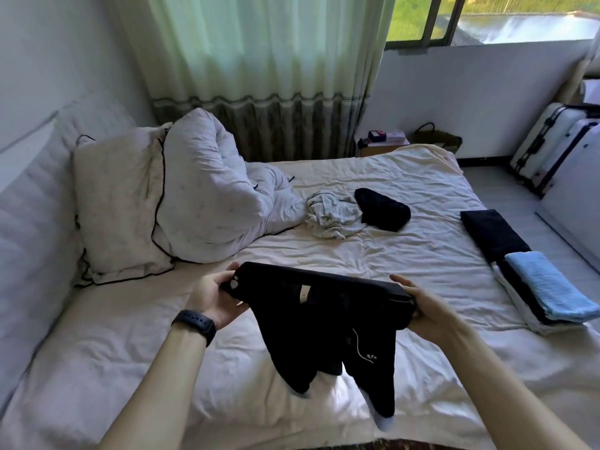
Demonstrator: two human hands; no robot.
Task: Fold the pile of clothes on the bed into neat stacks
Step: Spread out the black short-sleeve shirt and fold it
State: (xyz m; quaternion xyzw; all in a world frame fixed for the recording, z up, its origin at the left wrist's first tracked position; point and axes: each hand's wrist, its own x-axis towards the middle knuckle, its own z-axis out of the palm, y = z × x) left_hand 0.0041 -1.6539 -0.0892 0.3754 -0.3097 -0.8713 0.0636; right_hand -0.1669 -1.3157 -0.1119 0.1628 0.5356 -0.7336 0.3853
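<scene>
Nearest the camera, black shorts are held by the waistband above the near part of the bed. Each end is pinched in a closed grip, one by the left hand and one by the right hand. The legs are let hang, probably so the cloth is pulled flat for folding. Far across the bed, a crumpled pale garment and a dark garment are seen touching, unfolded. At the right edge, a folded stack is set well apart from them.
</scene>
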